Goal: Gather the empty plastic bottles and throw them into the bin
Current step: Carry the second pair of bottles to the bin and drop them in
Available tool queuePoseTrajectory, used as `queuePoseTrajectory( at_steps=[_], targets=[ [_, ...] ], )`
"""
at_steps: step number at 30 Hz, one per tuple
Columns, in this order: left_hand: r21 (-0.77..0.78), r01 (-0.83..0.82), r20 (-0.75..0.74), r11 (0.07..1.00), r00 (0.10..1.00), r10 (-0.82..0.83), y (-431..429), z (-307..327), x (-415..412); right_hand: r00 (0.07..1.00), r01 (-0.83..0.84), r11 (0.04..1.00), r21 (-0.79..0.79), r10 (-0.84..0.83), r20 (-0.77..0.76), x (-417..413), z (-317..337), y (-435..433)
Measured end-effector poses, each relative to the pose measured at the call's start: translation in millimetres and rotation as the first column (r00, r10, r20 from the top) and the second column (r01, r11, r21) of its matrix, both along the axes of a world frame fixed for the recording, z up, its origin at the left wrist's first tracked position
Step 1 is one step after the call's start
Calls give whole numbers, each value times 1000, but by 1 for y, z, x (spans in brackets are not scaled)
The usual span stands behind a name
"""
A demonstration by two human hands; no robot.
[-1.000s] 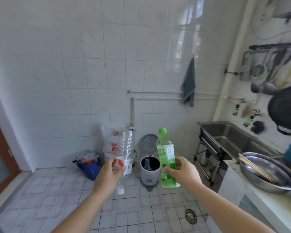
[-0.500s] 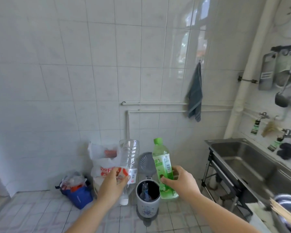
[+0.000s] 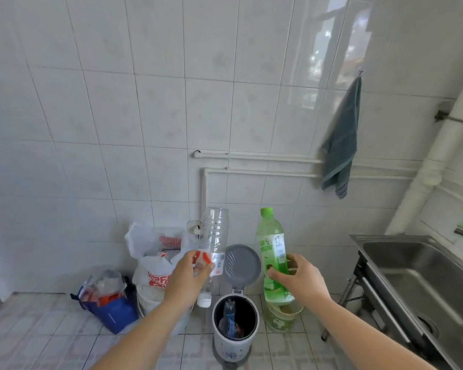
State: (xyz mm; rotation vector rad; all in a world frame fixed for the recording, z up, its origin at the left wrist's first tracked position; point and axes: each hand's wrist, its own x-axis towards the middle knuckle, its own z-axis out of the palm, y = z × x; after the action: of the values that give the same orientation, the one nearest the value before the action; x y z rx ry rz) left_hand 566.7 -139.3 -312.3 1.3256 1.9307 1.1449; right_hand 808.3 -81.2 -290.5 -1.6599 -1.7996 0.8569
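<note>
both hands point(image 3: 190, 273) hold bottles point(image 3: 274, 255) above the open bin point(image 3: 235, 320).

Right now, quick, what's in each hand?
Left hand: closed around the clear bottle, held cap down.
Right hand: closed around the green bottle, held upright.

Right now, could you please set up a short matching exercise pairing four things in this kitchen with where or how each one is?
Things:
1. clear bottle
2. green bottle
3. bin
4. towel

States:
A. hanging on the wall
B. held upright, cap up, in the right hand
C. on the floor, lid up
D. held upside down, cap down, in the left hand

Pairs: 1-D, 2-B, 3-C, 4-A
</note>
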Motion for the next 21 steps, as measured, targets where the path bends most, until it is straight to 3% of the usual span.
queuePoseTrajectory(
  at_steps=[8, 15, 21],
  targets=[
    [-29, 58, 44, 998, 997, -57, 144, -21, -46, 999, 52, 998, -37, -51, 13, -47, -23, 129],
    [-144, 89, 103, 986, 992, -74, 264, -37, -96, 994, 106, 986, -128, -110, -23, -102, -54, 239],
    [-304, 99, 152, 947, 987, -55, 324, -92, -113, 984, 162, 948, -274, -178, -32, -113, -122, 283]
  ],
)
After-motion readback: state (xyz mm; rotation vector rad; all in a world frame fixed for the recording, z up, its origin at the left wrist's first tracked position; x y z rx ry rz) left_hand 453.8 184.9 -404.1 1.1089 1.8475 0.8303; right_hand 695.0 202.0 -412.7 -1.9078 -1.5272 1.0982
